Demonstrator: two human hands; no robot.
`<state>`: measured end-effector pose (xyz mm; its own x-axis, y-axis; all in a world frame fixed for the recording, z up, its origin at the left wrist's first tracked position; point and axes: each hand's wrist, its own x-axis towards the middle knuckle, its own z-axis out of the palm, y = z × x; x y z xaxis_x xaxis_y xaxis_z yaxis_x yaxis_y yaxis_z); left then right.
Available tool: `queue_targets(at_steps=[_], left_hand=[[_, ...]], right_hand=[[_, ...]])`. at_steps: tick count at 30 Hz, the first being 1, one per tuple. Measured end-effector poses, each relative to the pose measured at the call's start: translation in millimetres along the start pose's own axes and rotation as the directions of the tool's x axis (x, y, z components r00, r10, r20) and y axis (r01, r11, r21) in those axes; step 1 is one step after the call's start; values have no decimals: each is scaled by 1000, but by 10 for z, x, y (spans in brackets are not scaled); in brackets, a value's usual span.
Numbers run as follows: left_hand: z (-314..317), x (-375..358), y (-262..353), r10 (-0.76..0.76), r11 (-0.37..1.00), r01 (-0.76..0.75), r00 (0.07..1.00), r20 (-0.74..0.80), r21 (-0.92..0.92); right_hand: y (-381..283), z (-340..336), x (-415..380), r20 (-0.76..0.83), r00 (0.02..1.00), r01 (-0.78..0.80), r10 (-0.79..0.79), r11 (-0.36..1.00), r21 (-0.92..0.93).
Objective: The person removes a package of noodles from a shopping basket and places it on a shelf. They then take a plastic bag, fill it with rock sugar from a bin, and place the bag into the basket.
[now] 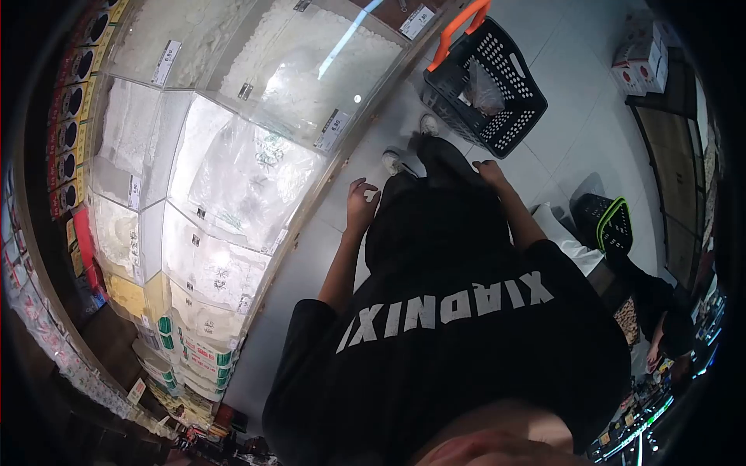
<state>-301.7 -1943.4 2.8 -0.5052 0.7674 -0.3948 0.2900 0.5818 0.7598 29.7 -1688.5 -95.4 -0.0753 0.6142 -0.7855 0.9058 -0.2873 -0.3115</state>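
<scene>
While I scan from the left edge, I log first a curved shelf rack of small jars (74,116), labels facing the aisle so they can be read in passing. Next to it stand clear bulk bins (233,163) holding white grain-like goods, each with a price tag (332,130) clipped to its front lip, presumably so price and product line up at a glance. Below the bins, stacked bagged goods (206,353) lie flat on a lower shelf.

Moving right, the wearer's left hand (361,203) hangs just beside the bin front, fingers loosely curled, its grip released and holding nothing. It is nearest the lower edge of the bins, not touching them as far as I can tell. Centre frame is filled by the wearer's black shirt (451,326) with white lettering, and shoes (404,151) on the tiled floor (575,85).

The right hand (491,172) is half curled at the hip, grip also released, empty. Just beyond it a black shopping basket (486,81) with an orange handle sits on the floor, near the feet, with a clear bag inside; placed there it leaves both hands free.

Further right, a second basket (614,221) with a green rim sits by another person (660,318), low at the right edge. Cartons (641,58) are stacked at top right.
</scene>
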Motion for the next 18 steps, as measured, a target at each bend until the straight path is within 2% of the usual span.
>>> queue_targets(at_steps=[1,4,5,7,9,11,15,18], left_hand=[[13,35,10,-7,1000,7,1000,-10,-2],[60,153,15,-36,998,35,999,-32,-44],[109,195,-8,-49,997,46,998,-33,-66],[213,311,-60,32,999,-32,999,-21,7],[312,423,-71,123,991,-124,992,22,43],[401,579,-31,222,973,-225,972,80,41],[492,905,394,150,974,-194,941,303,120],[740,1241,350,112,963,-199,909,401,183]], right_hand=[[112,-88,-183,22,991,-129,129,936,329],[793,-95,-324,11,991,-131,133,954,269],[958,-24,-371,-24,994,-102,106,984,145],[1188,106,-477,-79,996,-60,52,992,-111],[1312,258,-576,-106,994,-50,22,964,-262],[1371,376,-678,-108,993,-62,38,971,-233],[1408,437,-818,-120,991,-71,56,989,-130],[1413,395,-845,-140,989,-62,52,996,-69]])
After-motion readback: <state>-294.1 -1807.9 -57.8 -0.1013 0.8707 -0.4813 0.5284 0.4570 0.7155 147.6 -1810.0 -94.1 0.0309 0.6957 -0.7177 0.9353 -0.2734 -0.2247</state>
